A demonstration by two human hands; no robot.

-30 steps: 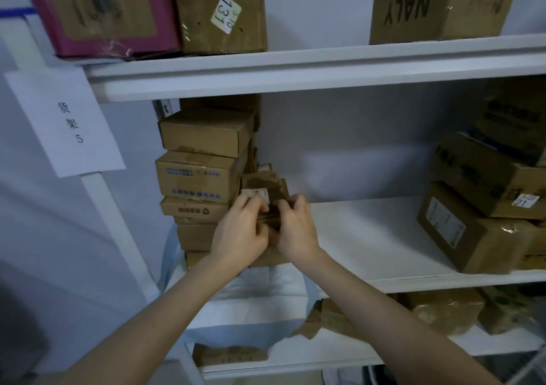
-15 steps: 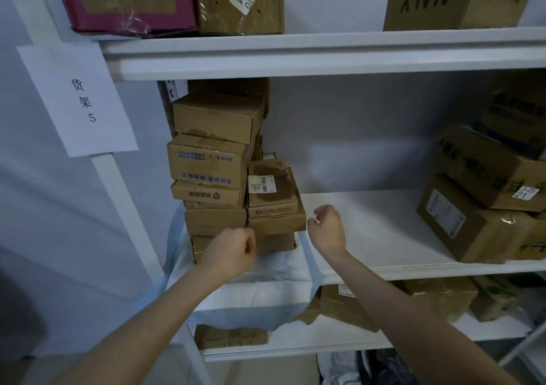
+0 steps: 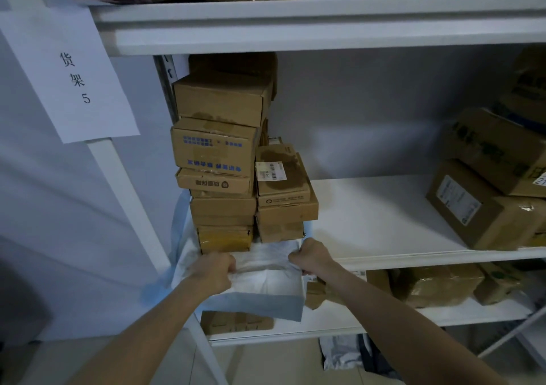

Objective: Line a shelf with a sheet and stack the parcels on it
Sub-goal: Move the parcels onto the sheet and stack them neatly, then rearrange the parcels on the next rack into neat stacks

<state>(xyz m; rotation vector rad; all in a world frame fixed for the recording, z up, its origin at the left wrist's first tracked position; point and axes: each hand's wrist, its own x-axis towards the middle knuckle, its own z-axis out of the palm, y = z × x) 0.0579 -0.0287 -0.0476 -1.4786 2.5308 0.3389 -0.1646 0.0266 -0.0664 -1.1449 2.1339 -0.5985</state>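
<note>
**Q:** Where are the hands?

**A:** Both reach forward, bare-armed, to the front edge of the middle shelf [image 3: 384,216]. The left hand [image 3: 217,272] and the right hand [image 3: 310,256] are a little apart, each gripping the sheet [image 3: 266,290].

**Q:** How do the fingers sit?

**A:** On both hands they are curled into fists around the bunched front of the sheet. The material is creased and drawn tight between the two fists.

**Q:** And the sheet itself?

**A:** It is white and lies on the left end of the middle shelf, under the parcels. Its front part hangs over the shelf's edge, showing a pale blue side at the lower hem.

**Q:** What about the parcels?

**A:** There are two columns of brown cardboard boxes on the sheet. The tall stack [image 3: 218,148] is at the far left and nearly reaches the upper shelf [image 3: 325,27]. The shorter stack [image 3: 283,195] touches its right side, and its top box carries a white barcode label.

**Q:** Anything else nearby?

**A:** Larger boxes [image 3: 487,195] are piled at the right end of the same shelf, well apart from the stacks. A paper sign [image 3: 71,74] with printed characters and a 5 hangs on the left upright. More wrapped parcels [image 3: 428,284] sit on the lower shelf [image 3: 443,313].
</note>
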